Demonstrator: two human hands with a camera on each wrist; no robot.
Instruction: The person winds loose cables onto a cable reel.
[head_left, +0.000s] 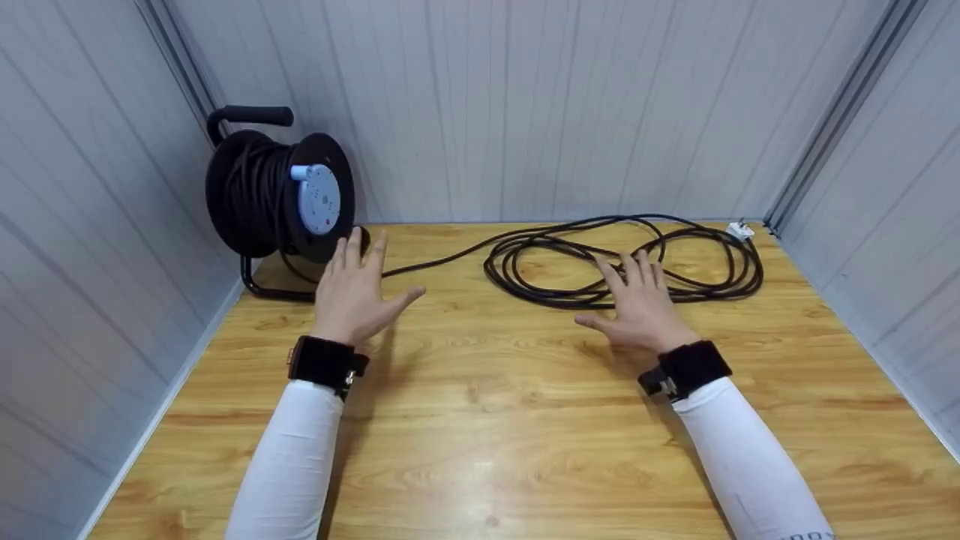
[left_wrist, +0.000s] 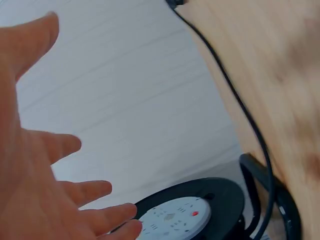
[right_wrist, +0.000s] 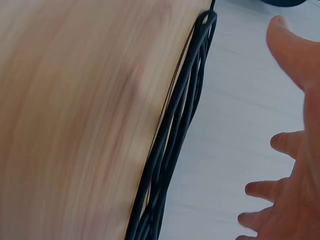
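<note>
A black cable reel (head_left: 255,187) with a pale socket face (head_left: 320,199) stands on its tubular frame at the back left. From it a black cable (head_left: 442,261) runs right across the table into loose overlapping coils (head_left: 540,298), ending in a white plug (head_left: 740,230). My left hand (head_left: 352,292) is spread in front of the reel and holds nothing; the left wrist view shows its fingers straight near the socket face (left_wrist: 175,217). Over the near side of the coils is my right hand (head_left: 641,307), fingers spread and holding nothing. In the right wrist view the coils (right_wrist: 172,125) lie apart from it.
The wood-grain table (head_left: 480,420) meets pale panel walls (head_left: 510,112) at the back and both sides. A black carrying handle (head_left: 255,115) tops the reel. Black bands (head_left: 322,361) circle both wrists over white sleeves.
</note>
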